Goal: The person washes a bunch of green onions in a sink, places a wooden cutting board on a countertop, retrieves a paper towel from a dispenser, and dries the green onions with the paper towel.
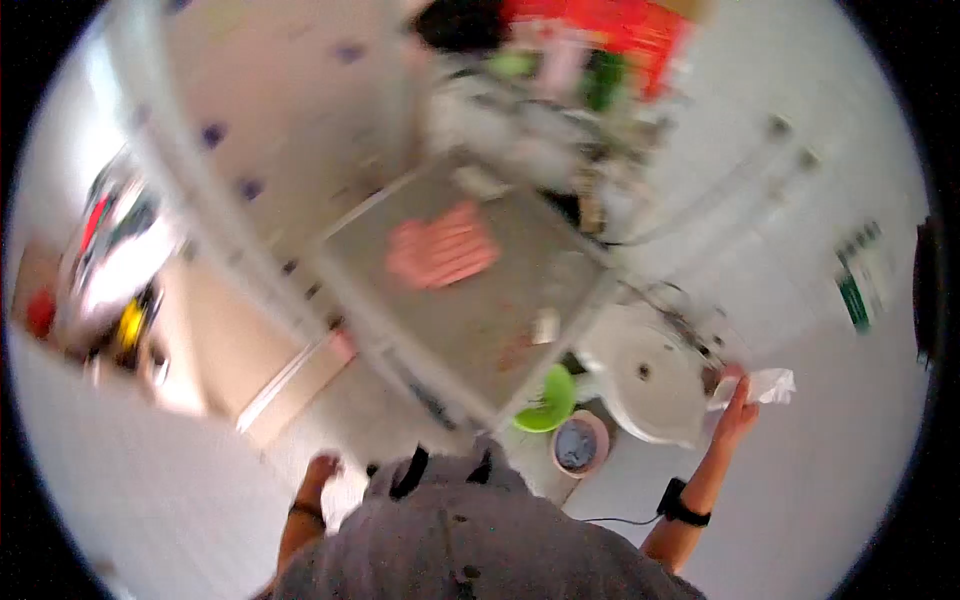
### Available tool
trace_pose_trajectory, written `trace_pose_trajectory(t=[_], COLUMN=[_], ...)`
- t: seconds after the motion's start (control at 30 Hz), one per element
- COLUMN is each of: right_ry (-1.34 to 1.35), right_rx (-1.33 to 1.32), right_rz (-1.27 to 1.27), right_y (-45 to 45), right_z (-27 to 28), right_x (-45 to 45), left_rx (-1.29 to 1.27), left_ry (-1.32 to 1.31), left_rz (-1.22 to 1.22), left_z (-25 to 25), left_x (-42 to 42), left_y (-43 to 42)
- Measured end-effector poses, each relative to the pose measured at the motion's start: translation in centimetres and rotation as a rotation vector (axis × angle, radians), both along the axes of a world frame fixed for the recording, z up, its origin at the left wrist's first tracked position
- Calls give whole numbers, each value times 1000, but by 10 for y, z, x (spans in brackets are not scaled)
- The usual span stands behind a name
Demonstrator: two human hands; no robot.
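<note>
My right hand (736, 412) is stretched out at the right, beside the washbasin, with its fingers closed on a white crumpled sheet (772, 386). Whether the sheet is paper or thin plastic I cannot make out. A white oval washbasin (630, 385) with a dark drain lies just left of that hand. My left hand (324, 466) hangs low at the left, close to my grey top, and blur hides its fingers. Something whitish shows just below it, too smeared to name.
A grey-topped table (400, 310) bears a pink cloth (443, 247). Between table and basin stand a green basin (546, 398) and a pink bucket (580, 444) with greyish contents. Cluttered goods and a red box (600, 20) fill the back. A cable runs from my right wrist strap.
</note>
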State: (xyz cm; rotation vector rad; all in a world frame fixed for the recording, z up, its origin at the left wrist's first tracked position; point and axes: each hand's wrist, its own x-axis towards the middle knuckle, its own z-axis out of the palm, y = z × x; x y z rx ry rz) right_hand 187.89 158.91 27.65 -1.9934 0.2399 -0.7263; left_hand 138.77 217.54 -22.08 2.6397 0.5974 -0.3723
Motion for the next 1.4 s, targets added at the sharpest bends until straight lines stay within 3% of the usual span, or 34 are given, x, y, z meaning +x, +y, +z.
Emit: trace_pose_trajectory(t=[0.07,0.1,0.13,0.17,0.2,0.23,0.3,0.37,0.43,0.47,0.5,0.57,0.67,0.73,0.77,0.83,0.87,0.9,0.93,0.97,1.0,1.03,1.1,1.2,1.3,1.33,1.4], right_ry=[-154,139,146,58,76,313,125,230,246,232,227,217,-153,-223,-398,-449,-440,-794,-717,-811,-866,-594,-542,-437,-694,-630,-821], right_rx=[-720,-761,-670,-586,-749,-659,-855,-909,-994,-961,-1015,-1124,-1215,-1219,-1186,-1061,-936,-1221,-1079,-1233,-977,-933,-867,-331,-818,-923,-714], right_rz=[172,258,395,544,599,773,873,891,974,1121,1168,1267,1546,1621,1703,1959,2071,2276,2440,2689,2877,2962,3040,3272,3198,3223,3154], right_y=[138,181,220,265,306,354,418,471,515,542,565,617,718,793,827,897,925,947,969,985,996,1004,1042,1105,1158,1180,1224], right_z=[24,11,-15,-37,-52,-38,-61,-79,-96,-94,-105,-146,-169,-179,-186,-181,-184,-147,-169,-130,-134,-120,-118,-140,-118,-120,-121], right_x=[-59,-76,-86,-103,-116,-138,-165,-183,-188,-193,-193,-188,-214,-249,-265,-317,-348,-375,-404,-422,-437,-449,-469,-493,-512,-519,-528], left_rx=[-582,-848,-1002,-1087,-1043,-1017,-853,-1175,-1128,-1289,-1279,-1250,-1209,-1295,-1262,-1256,-1138,-890,-617,-537,-563,-634,-890,-1058,-1122,-1126,-1130], left_ry=[-99,-317,-229,-331,-352,-416,-172,-178,-213,-328,-399,-539,-708,-880,-936,-959,-813,-600,-409,-408,-477,-572,-833,-1059,-1193,-1226,-1274], left_rz=[405,562,971,1056,1122,1181,1209,1621,1674,1761,1795,1866,1844,1640,1552,1421,1492,1294,1107,1037,1041,1075,1192,1274,1300,1295,1299], left_z=[-8,5,90,80,95,89,45,62,82,82,78,92,128,139,147,170,184,189,194,202,209,217,237,245,246,248,252], left_x=[-39,-57,-40,-63,-78,-102,-161,-192,-205,-215,-217,-211,-181,-168,-156,-132,-115,-105,-96,-90,-92,-95,-106,-120,-136,-143,-156], left_y=[22,25,15,23,28,32,47,52,56,64,72,100,168,221,243,296,324,353,381,397,407,416,432,470,517,534,566])
